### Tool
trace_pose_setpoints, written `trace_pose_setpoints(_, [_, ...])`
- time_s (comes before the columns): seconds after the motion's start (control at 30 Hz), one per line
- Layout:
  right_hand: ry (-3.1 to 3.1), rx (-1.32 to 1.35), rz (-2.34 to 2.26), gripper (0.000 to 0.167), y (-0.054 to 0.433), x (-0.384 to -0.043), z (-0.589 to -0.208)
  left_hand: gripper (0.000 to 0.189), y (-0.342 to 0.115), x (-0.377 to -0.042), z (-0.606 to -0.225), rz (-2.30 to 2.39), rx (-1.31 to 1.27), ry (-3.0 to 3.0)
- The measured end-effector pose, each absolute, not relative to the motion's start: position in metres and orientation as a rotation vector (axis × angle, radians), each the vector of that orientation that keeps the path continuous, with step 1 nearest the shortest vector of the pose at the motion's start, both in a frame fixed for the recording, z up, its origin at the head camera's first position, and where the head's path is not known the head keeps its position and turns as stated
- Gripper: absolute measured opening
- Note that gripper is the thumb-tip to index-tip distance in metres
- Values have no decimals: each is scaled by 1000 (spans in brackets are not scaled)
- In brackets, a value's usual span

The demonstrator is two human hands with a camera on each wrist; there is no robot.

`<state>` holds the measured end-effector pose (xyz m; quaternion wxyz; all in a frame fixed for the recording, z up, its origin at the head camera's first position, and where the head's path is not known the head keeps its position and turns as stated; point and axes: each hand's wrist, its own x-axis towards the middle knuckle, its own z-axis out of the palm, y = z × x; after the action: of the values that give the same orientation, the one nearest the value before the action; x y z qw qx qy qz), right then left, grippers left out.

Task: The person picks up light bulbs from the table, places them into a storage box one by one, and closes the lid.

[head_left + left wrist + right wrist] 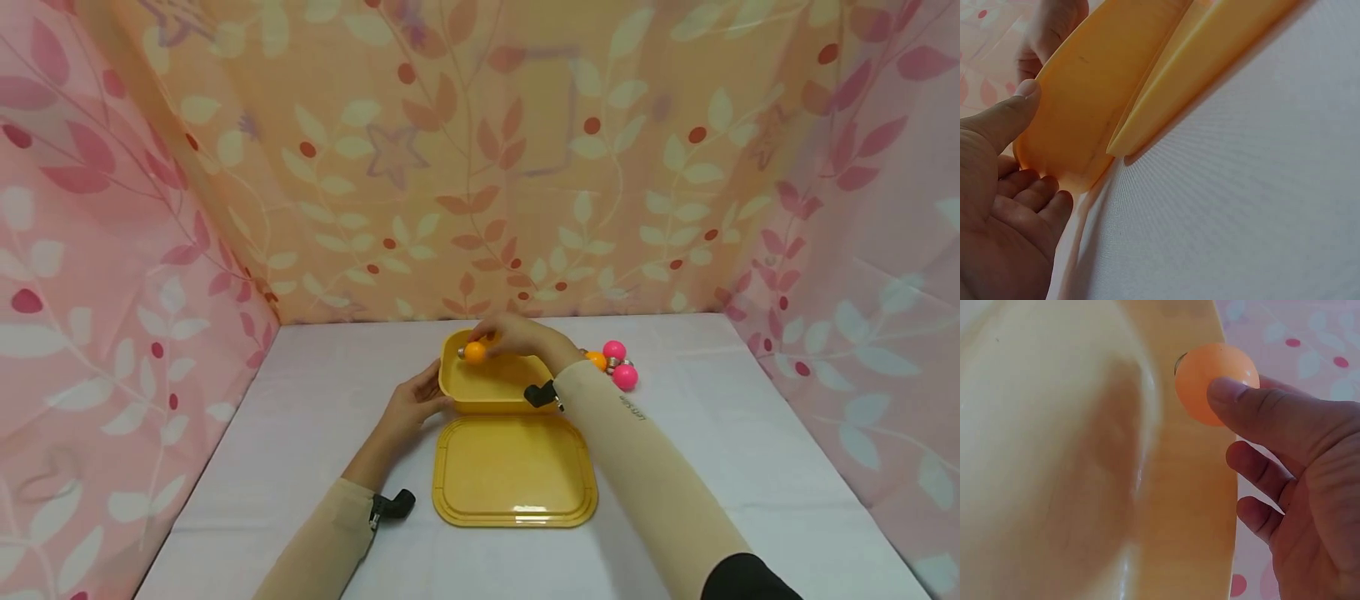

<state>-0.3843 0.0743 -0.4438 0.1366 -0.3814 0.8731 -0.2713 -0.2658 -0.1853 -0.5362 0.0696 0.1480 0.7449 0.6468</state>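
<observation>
My right hand pinches an orange light bulb with a metal base, over the far left part of an open yellow box. In the right wrist view, the thumb lies on the front of the orange bulb, above the box's inner wall; the other fingers are partly hidden. Holding the box's left end is my left hand. The left wrist view shows its thumb on the box wall and its curled fingertips at the lower edge.
A yellow lid lies flat just in front of the box. To the right of the box, partly behind my right arm, sits a small group of pink bulbs and an orange bulb. A patterned cloth hangs behind the white table.
</observation>
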Motion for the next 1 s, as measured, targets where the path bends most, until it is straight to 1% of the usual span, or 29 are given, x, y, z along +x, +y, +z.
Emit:
trace_pose_setpoints(0.17, [2526,-1149,-753,37,68,-384,-446,78,-185,-267,-539,1954,468,2241])
trace_pose_setpoints(0.33, [2516,-1092,-718,35,64,-383,-449,79,-185,-269,-539,1976,499,2217])
trace_pose_setpoints(0.6, [2533,-1012,-710,41,62,-382,-446,81,-185,-269,-541,2000,508,2197])
trace_pose_setpoints(0.83, [2584,-955,-746,41,72,-384,-437,82,-185,-269,-542,2006,514,2186])
trace_pose_setpoints(1.0, [2606,-995,-820,41,86,-378,-427,81,-186,-267,-540,1995,482,2200])
